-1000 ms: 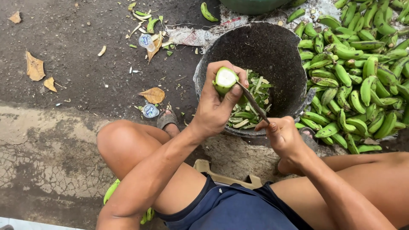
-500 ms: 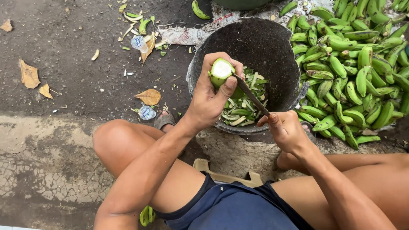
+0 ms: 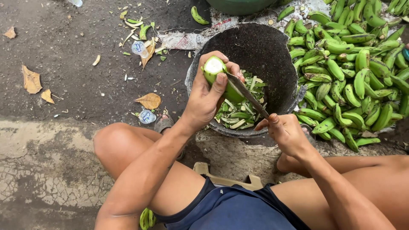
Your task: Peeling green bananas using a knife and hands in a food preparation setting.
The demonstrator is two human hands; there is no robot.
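Note:
My left hand grips a green banana with a cut pale end, held over a black bucket. My right hand holds a knife by its handle. The blade runs up and left and lies against the banana's side. Green peel strips lie in the bottom of the bucket, below both hands.
A big pile of green bananas lies right of the bucket. Dry leaves, peel scraps, plastic cups and a loose banana lie scattered on the dark ground at left. A green tub stands behind. My bare knees flank a low stool.
The view has shifted slightly. The banana and knife stay together over the bucket, and the blade has slid a little along the banana's side.

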